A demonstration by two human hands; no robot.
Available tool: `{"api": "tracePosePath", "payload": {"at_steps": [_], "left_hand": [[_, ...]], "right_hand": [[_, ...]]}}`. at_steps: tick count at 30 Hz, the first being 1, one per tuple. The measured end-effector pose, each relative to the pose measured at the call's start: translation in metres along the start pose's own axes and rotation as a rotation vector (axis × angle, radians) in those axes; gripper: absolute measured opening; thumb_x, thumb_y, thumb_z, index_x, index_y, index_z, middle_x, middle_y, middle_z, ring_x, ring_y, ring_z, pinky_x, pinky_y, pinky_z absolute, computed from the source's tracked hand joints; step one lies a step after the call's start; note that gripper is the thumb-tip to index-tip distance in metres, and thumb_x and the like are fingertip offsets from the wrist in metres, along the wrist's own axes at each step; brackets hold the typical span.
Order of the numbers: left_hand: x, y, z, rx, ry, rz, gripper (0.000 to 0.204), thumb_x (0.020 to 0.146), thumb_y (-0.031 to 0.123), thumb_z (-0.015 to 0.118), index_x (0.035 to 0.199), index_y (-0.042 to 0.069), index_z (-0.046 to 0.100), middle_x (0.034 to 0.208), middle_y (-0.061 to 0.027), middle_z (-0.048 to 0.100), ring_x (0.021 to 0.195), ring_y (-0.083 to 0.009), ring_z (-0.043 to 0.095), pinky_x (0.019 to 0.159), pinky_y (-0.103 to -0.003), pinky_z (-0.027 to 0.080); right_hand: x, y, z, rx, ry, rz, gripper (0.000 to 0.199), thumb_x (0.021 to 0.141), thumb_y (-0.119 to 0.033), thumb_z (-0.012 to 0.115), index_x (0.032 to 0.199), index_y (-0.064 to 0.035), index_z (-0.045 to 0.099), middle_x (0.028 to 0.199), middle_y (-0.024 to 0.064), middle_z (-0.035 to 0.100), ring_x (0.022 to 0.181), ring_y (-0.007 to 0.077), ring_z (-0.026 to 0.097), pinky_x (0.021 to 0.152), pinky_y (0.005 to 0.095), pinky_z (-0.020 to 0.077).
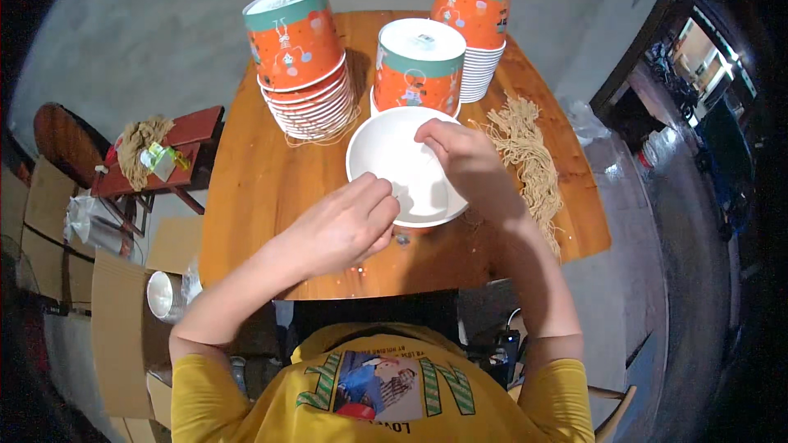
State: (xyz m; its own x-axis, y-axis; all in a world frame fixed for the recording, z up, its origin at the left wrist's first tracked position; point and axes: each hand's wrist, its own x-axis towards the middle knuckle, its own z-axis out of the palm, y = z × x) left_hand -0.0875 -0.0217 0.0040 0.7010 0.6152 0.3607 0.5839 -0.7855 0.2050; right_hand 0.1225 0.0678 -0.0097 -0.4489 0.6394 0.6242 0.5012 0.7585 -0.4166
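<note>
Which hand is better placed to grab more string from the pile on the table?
Probably the right hand: it sits on the white bowl's rim beside the string pile. The left hand is at the bowl's opposite side.

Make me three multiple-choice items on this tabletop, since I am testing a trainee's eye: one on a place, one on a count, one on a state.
1. Where does the bundle of tan strings lie?
A. On the wooden table, to the right of the white bowl
B. Inside the bowl
C. On top of a cup stack

2. How many stacks of orange and teal paper cups stand on the table?
A. One
B. Three
C. Five

3. How do the hands stand at the bowl?
A. Both rest flat on the table, away from it
B. The left hand and the right hand both reach over its rim
C. One lifts a cup stack

Key: 1 A, the strings lie on bare wood beside the bowl. 2 B, three stacks stand behind the bowl. 3 B, both hands' fingers are over the bowl's rim.
</note>
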Motion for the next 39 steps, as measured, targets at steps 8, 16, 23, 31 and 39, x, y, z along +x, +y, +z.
{"api": "tracePosePath", "payload": {"at_steps": [8, 16, 23, 31, 39], "left_hand": [[0.007, -0.03, -0.03, 0.143, -0.156, 0.419, 0.014, 0.071, 0.007, 0.058, 0.079, 0.0, 0.049, 0.084, -0.0115, 0.049, 0.084, -0.0279, 0.054, 0.077, -0.037, 0.051], [0.011, -0.033, -0.036, 0.551, -0.273, 0.646, 0.01, 0.074, 0.014, 0.055, 0.077, 0.004, 0.055, 0.087, -0.0068, 0.051, 0.103, -0.0275, 0.056, 0.095, -0.033, 0.047], [0.016, -0.086, -0.058, 0.732, -0.298, 0.708, 0.01, 0.073, 0.015, 0.055, 0.08, 0.008, 0.053, 0.095, -0.005, 0.053, 0.112, -0.0247, 0.051, 0.106, -0.034, 0.038], [0.009, -0.141, -0.078, 0.779, -0.316, 0.556, 0.024, 0.081, 0.018, 0.059, 0.099, 0.003, 0.057, 0.123, -0.0094, 0.052, 0.121, -0.0288, 0.046, 0.103, -0.037, 0.039], [0.018, 0.028, -0.002, -0.719, 0.341, -0.306, 0.048, 0.086, 0.006, 0.063, 0.125, 0.004, 0.036, 0.101, -0.0114, 0.055, 0.086, -0.0166, 0.058, 0.07, -0.028, 0.049]], "right_hand": [[0.001, -0.005, 0.002, -0.054, -0.18, -0.029, 0.007, 0.085, -0.008, 0.057, 0.089, -0.0029, 0.059, 0.079, 0.0165, 0.062, 0.073, 0.0316, 0.063, 0.063, 0.0374, 0.049], [0.002, 0.0, 0.001, 0.025, -0.267, 0.006, 0.008, 0.085, -0.01, 0.058, 0.088, -0.0036, 0.06, 0.081, 0.017, 0.061, 0.075, 0.0309, 0.062, 0.065, 0.0374, 0.0486], [0.01, 0.002, -0.027, 0.814, -0.273, 0.481, 0.018, 0.092, -0.018, 0.054, 0.104, -0.0086, 0.062, 0.068, -0.0055, 0.051, 0.059, 0.0027, 0.046, 0.052, 0.0188, 0.0369], [-0.012, -0.025, -0.049, 1.19, 0.061, 0.747, 0.02, 0.095, -0.021, 0.05, 0.105, -0.0052, 0.055, 0.062, -0.008, 0.034, 0.051, 0.0003, 0.028, 0.045, 0.0173, 0.0229], [-0.007, -0.074, -0.022, 1.309, 0.163, 0.76, 0.022, 0.094, -0.025, 0.05, 0.107, -0.0072, 0.052, 0.063, -0.005, 0.035, 0.047, 0.0039, 0.026, 0.041, 0.0193, 0.0228]]}}
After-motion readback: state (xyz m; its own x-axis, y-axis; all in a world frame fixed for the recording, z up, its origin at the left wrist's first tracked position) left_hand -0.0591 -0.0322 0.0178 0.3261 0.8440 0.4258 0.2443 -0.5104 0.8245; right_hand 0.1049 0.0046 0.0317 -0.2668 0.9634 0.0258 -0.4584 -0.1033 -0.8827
